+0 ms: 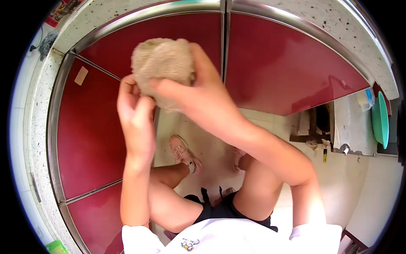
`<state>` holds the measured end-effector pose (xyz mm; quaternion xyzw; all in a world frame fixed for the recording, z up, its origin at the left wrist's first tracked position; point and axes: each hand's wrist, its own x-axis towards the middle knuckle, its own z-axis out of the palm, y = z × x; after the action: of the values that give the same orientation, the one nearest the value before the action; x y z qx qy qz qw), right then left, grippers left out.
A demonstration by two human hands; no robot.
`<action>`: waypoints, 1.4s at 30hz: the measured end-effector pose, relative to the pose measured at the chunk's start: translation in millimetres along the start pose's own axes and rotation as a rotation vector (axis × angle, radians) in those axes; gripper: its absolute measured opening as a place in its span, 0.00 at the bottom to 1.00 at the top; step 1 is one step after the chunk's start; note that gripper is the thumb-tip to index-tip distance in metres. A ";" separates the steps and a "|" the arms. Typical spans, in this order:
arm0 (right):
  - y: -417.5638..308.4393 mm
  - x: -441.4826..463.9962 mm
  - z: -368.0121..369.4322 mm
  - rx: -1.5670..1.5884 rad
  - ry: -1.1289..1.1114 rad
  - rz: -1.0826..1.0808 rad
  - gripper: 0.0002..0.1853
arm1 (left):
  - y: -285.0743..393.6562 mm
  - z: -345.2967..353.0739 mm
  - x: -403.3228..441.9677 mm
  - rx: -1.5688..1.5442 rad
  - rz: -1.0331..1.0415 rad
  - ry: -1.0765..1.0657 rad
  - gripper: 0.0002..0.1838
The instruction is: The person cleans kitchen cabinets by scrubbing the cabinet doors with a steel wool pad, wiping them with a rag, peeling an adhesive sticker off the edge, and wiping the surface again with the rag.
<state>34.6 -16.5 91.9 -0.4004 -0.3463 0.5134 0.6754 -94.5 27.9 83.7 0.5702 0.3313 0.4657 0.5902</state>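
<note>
A bunched beige cloth point(163, 63) is held up in front of the red cabinet doors. My right hand point(192, 82) grips its right side, with the thumb laid across the front and the other fingers partly behind it. At the cloth's lower left edge, my left hand point(137, 103) pinches it between bent fingers and thumb. Part of the left fingertips is hidden by the cloth.
Red cabinet doors point(292, 63) with metal edges curve round the front and left, under a speckled counter point(40, 89). A green basin point(380, 120) stands at the right by a grey-topped surface point(351, 122). Pink shoes point(182, 150) rest on the tiled floor.
</note>
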 end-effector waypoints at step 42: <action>51.3 20.1 -43.1 -0.530 0.016 0.088 0.35 | -149.9 26.4 -283.8 0.909 0.491 -1.465 0.05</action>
<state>55.8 2.8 28.1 -0.5821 -0.4454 0.4306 0.5267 -142.8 -232.4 -99.7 0.9579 -0.1075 -0.0778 0.2546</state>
